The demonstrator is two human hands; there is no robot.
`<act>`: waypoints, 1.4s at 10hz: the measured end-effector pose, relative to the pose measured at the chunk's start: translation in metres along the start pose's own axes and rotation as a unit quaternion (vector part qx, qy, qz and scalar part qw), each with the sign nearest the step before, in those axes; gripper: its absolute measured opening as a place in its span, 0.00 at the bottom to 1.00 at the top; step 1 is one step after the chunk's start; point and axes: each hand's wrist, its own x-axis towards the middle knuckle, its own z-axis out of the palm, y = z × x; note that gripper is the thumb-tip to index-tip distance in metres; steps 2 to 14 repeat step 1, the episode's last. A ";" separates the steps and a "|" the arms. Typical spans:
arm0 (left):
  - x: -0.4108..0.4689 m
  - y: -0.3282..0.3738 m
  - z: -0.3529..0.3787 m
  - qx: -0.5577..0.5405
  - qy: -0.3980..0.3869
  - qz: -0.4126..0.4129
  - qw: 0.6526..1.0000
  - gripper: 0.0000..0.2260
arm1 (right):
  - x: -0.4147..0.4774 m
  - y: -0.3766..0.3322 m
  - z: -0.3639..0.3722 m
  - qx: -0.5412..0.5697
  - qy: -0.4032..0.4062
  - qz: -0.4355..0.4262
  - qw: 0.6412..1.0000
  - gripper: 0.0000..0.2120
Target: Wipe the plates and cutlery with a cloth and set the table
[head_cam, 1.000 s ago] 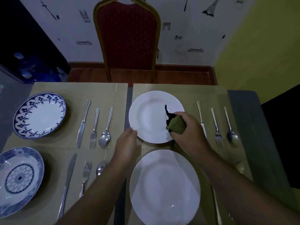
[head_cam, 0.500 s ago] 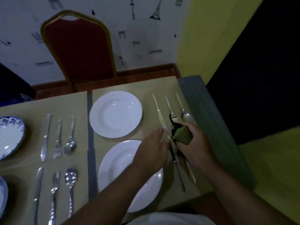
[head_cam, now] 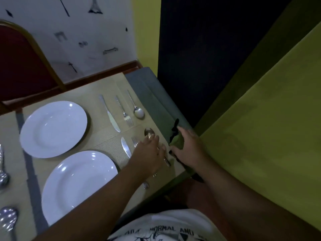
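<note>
Two white plates lie on tan placemats: the far plate [head_cam: 53,128] and the near plate [head_cam: 78,185]. To their right are two cutlery sets. The far set has a knife [head_cam: 109,113], a fork [head_cam: 123,111] and a spoon [head_cam: 137,106]. In the near set I see a knife [head_cam: 126,147], a fork's tines [head_cam: 134,141] and a spoon [head_cam: 149,132]. My left hand [head_cam: 149,153] lies over the near fork and spoon handles, fingers reaching onto the spoon. My right hand [head_cam: 188,149] grips a green cloth [head_cam: 177,140] at the table's right edge.
A red chair with a gold frame [head_cam: 26,66] stands behind the table. A grey table strip [head_cam: 156,101] runs along the right side beside a yellow wall. More spoons [head_cam: 7,218] lie at the left edge of the view.
My view swung right. Both hands left the far plate and moved right to the near cutlery set; the left hand now covers the near fork and spoon, the right still holds the cloth.
</note>
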 end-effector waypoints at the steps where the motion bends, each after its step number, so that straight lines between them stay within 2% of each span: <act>1: -0.001 -0.005 0.004 0.003 0.013 -0.013 1.000 0.24 | -0.003 -0.017 0.001 -0.053 -0.013 -0.059 0.997 0.34; 14: -0.001 -0.005 0.004 0.003 0.013 -0.013 1.000 0.24 | -0.003 -0.017 0.001 -0.053 -0.013 -0.059 0.997 0.34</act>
